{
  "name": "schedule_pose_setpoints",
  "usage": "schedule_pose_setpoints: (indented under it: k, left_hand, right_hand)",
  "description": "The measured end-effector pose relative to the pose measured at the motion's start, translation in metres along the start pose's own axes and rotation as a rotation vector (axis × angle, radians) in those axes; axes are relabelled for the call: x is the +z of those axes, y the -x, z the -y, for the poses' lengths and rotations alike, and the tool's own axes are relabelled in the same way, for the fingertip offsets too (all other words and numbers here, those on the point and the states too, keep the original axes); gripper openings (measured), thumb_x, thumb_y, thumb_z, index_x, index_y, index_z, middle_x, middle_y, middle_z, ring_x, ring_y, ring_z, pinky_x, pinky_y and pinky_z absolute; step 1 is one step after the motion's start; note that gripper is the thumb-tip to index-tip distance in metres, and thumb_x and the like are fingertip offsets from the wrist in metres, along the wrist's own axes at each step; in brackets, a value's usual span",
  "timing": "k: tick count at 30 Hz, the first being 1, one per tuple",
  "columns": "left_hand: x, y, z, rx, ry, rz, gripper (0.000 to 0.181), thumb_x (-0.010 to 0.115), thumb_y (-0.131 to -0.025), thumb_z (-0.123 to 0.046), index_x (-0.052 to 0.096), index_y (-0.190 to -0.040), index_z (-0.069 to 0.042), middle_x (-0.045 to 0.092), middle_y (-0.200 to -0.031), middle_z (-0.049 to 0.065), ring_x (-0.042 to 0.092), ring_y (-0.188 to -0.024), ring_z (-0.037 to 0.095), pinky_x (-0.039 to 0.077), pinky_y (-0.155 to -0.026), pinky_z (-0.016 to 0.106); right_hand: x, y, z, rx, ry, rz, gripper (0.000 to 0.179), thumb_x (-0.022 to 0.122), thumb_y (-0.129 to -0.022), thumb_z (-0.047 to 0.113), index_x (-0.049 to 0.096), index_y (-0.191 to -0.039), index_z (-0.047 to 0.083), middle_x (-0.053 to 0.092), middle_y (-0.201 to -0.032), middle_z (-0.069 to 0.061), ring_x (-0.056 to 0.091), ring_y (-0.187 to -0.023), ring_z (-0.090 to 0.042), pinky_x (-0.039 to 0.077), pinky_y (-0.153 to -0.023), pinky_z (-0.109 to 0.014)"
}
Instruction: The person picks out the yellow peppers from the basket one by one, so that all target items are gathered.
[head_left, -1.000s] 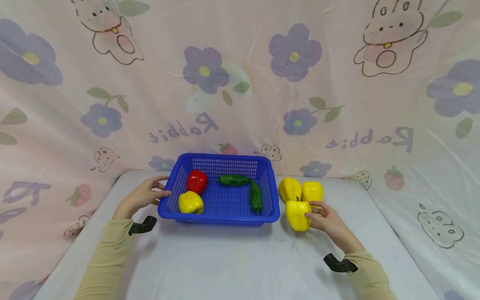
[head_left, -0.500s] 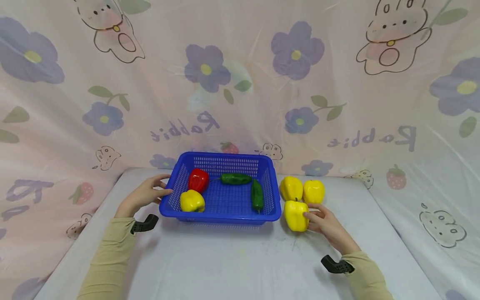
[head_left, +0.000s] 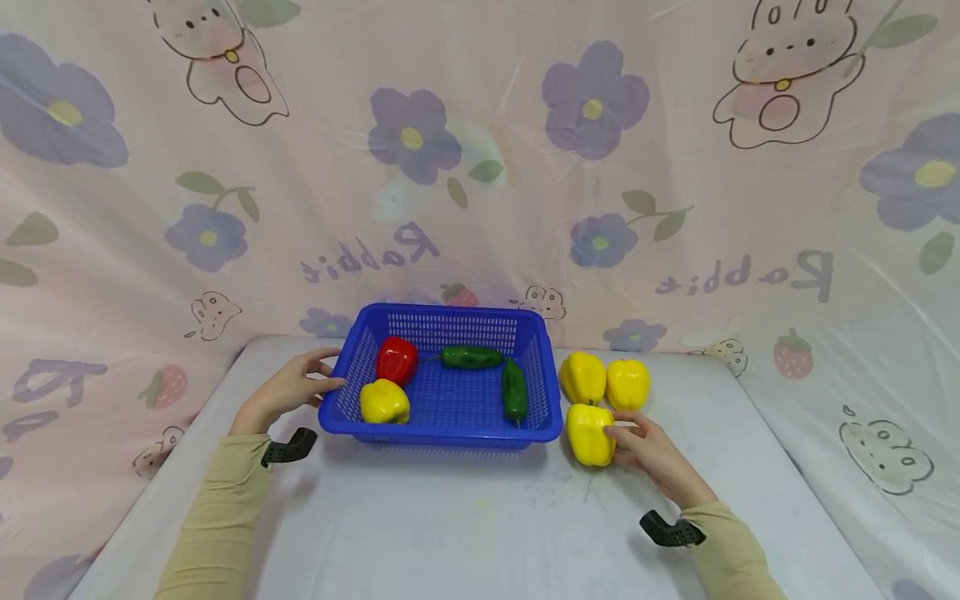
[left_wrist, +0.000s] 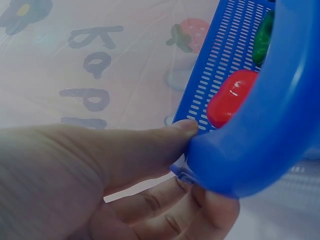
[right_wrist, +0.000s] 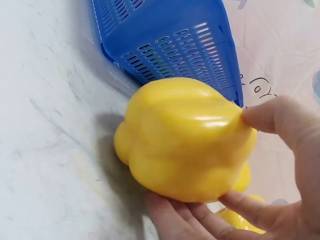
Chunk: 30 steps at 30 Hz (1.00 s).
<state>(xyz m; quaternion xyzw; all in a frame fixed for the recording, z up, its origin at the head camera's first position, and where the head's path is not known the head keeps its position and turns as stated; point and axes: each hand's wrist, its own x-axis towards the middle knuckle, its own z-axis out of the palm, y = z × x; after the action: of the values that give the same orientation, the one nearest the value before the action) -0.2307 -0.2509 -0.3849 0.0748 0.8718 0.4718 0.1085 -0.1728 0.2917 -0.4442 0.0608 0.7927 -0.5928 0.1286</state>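
Note:
A blue plastic basket (head_left: 442, 437) with slotted walls stands on the table. At its left end my left hand (head_left: 288, 390) pinches the rim, thumb above and fingers beneath, as the left wrist view shows. Inside lie a red bell pepper (head_left: 397, 361), a yellow bell pepper (head_left: 385, 402) and two green peppers, one lengthwise at the back (head_left: 471, 358) and one along the right wall (head_left: 513, 392). Right of the basket my right hand (head_left: 651, 450) grips another yellow bell pepper (right_wrist: 185, 142) between thumb and fingers. That pepper is close to the basket's front right corner.
Two more yellow bell peppers, one nearer the basket (head_left: 582, 377) and one farther right (head_left: 627, 385), sit behind the gripped one. The white table (head_left: 450, 533) ends at a patterned cloth (head_left: 495, 217) hanging behind and at both sides.
The gripped yellow bell pepper has shifted slightly left, toward the basket, and its stem has tipped back. My right hand moved with it. The left hand keeps its place on the rim.

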Motion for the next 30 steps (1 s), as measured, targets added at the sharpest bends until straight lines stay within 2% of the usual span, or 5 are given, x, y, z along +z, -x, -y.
schedule_pose_setpoints:
  k: [12,19,30]
  left_hand:
    - [0.0,0.0,0.001,-0.001,0.006,0.005,0.065,0.062,-0.094,-0.015,0.028,-0.146,0.003,0.053,-0.112,0.026,0.064,-0.081,0.026,0.057,-0.072,0.038]
    - [0.0,0.001,0.0,-0.006,0.005,0.002,0.065,0.062,-0.094,-0.016,0.028,-0.146,0.003,0.054,-0.112,0.025,0.064,-0.081,0.026,0.057,-0.072,0.038]
    - [0.0,-0.001,0.0,-0.006,0.016,0.003,0.065,0.062,-0.094,-0.015,0.028,-0.147,0.003,0.053,-0.111,0.025,0.064,-0.081,0.027,0.057,-0.072,0.038]
  right_hand:
    - [-0.003,0.0,0.002,0.001,-0.01,0.039,0.066,0.06,-0.095,0.03,0.03,-0.141,-0.008,0.04,-0.135,-0.032,0.053,-0.114,-0.036,0.049,-0.092,-0.045]
    - [-0.009,0.001,0.002,0.005,0.029,0.061,0.07,0.06,-0.094,0.036,0.032,-0.142,-0.005,0.037,-0.139,-0.028,0.056,-0.11,-0.034,0.049,-0.092,-0.044]
    - [-0.019,0.002,0.001,-0.036,0.002,0.099,0.066,0.057,-0.096,0.032,0.03,-0.142,-0.009,0.037,-0.139,-0.03,0.056,-0.111,-0.034,0.049,-0.093,-0.044]
